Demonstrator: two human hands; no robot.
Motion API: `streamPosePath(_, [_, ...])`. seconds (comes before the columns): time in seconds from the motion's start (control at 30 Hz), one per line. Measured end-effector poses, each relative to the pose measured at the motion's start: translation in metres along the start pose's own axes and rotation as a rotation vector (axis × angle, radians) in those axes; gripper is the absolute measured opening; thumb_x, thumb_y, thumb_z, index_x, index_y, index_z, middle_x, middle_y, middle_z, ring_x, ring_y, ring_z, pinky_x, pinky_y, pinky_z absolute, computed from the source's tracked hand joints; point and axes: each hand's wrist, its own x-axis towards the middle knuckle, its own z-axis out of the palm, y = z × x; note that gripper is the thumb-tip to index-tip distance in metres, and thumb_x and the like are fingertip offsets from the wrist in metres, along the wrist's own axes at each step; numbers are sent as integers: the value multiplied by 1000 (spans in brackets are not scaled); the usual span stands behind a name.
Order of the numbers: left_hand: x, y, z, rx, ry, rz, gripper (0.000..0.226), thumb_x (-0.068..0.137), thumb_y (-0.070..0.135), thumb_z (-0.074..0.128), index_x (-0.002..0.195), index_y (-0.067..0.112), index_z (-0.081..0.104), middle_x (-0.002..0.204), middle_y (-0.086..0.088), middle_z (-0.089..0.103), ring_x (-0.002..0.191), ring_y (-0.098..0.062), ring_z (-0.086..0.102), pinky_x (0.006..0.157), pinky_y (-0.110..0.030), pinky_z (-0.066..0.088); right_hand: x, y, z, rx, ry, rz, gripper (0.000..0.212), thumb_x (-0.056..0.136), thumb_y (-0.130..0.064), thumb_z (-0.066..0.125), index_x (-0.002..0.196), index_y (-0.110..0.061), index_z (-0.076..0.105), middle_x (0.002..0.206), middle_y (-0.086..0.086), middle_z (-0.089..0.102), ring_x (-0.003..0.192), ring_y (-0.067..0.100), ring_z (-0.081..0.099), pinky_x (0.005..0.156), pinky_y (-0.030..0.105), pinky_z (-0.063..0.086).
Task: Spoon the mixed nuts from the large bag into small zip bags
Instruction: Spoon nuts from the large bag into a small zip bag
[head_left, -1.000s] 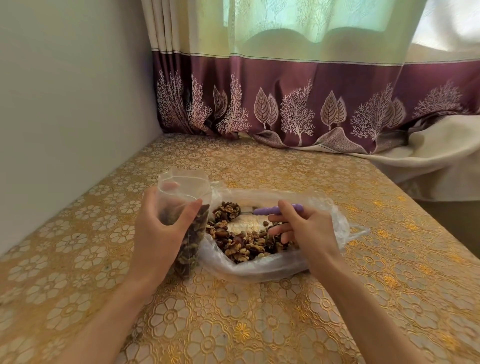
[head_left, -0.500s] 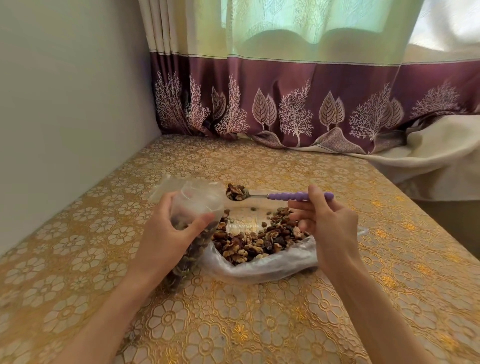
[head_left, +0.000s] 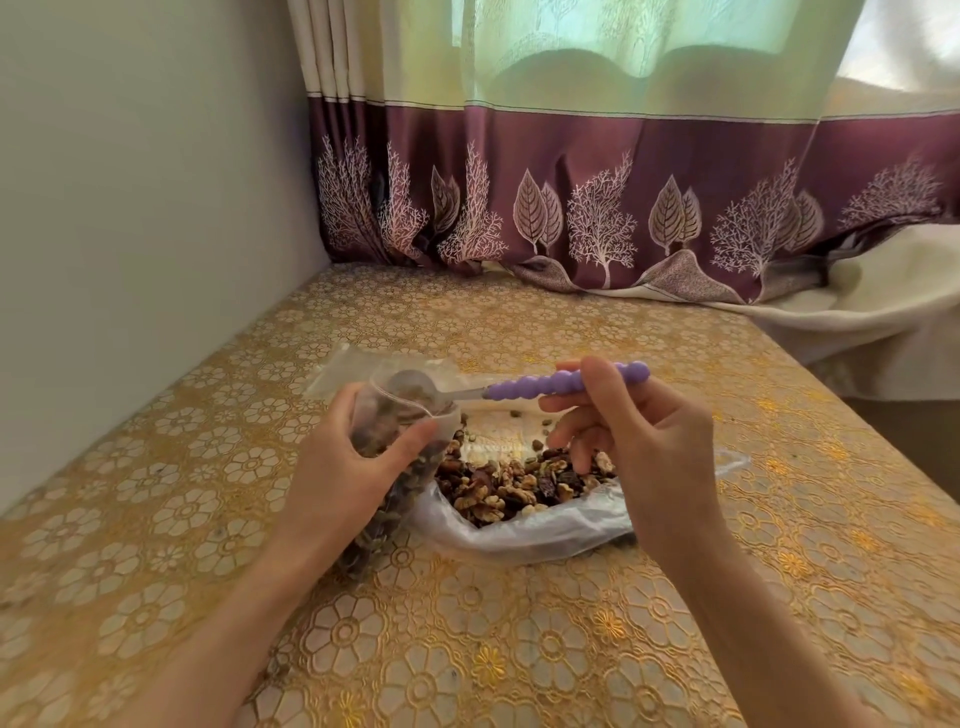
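Zip bag is gripped upright on the counter by curled left hand, spoon handle is pinched by right hand, bowl inside the bag mouth, beside the open nut bag

Spoon bowl blurred behind small zip bag plastic.

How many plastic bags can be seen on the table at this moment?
2. The small zip bag is gripped by the left hand, spoon tipped into it. The large bag of nuts lies beside it. No spare bags show.
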Motion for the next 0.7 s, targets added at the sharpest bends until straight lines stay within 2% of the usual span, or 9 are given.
streamPosePath(0.07, [0, -3, 0, -12, 15, -1, 47, 60, 68, 68, 92, 36, 54, 83, 14, 68, 75, 6, 63, 63, -5, 46, 0, 1, 1, 0, -47, -11, 28, 77, -32, 60, 81, -6, 70, 69, 10, 71, 52, 17, 64, 42, 21, 46])
streamPosePath(0.17, [0, -6, 0, 11, 36, -3, 41, 62, 58, 67, 90, 31, 54, 82, 12, 67, 73, 5, 63, 65, -10, 49, 0, 3, 0, 19, -87, -5, 26, 79, -28, 58, 89, -6, 68, 72, 10, 71, 56, 18, 65, 45, 21, 48])
streamPosePath(0.27, [0, -8, 0, -7, 60, -1, 39, 63, 59, 66, 89, 32, 55, 83, 23, 66, 73, 6, 63, 64, -10, 50, 1, 5, -3, 45, -88, 10, 25, 81, -25, 56, 92, -5, 67, 73, 9, 70, 58, 19, 65, 47, 22, 48])
streamPosePath(0.4, [2, -7, -4, -115, 132, -8, 29, 72, 53, 69, 93, 37, 56, 87, 29, 66, 78, 9, 63, 65, -7, 47, 5, 6, -8, 130, 6, 34, 25, 86, -26, 54, 90, -3, 65, 77, 9, 72, 58, 17, 62, 48, 21, 48])
streamPosePath(0.57, [3, -9, -7, -183, 178, -45, 21, 72, 52, 64, 89, 43, 58, 90, 19, 69, 85, 1, 65, 80, -30, 50, 14, 11, -27, 231, 186, 119, 28, 97, -19, 48, 80, -7, 67, 80, 15, 70, 58, 14, 59, 51, 20, 48])
streamPosePath(0.7, [2, -8, -7, -166, 176, -28, 25, 72, 53, 62, 91, 38, 58, 90, 24, 68, 84, 4, 64, 81, -31, 49, 19, 20, -41, 44, 295, 175, 32, 97, -26, 50, 76, -9, 66, 66, 4, 67, 55, 12, 58, 50, 20, 48])
